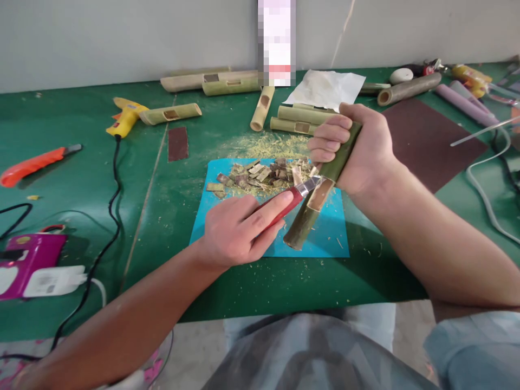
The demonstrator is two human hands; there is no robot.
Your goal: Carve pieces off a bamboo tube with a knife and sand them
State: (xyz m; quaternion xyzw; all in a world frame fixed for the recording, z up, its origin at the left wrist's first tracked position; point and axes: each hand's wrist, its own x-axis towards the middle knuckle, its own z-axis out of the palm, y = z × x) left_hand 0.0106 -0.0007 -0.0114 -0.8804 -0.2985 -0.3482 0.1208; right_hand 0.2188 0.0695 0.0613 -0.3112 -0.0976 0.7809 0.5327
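My right hand (357, 146) is wrapped round the upper end of a green bamboo tube (312, 208), which tilts down onto a blue mat (325, 238). A rectangular window is cut in the tube's side. My left hand (239, 230) grips a red-handled knife (286, 206), forefinger laid along the handle. Its short blade touches the edge of the window. A pile of bamboo chips (260, 176) and fine shavings lies on the far part of the mat.
On the green table lie several cut bamboo pieces (174, 114), a yellow glue gun (124, 119) with a black cord, an orange utility knife (34, 162), sandpaper sheets (430, 141), white paper (325, 86), a purple box with a white charger (32, 268), and cables at the right.
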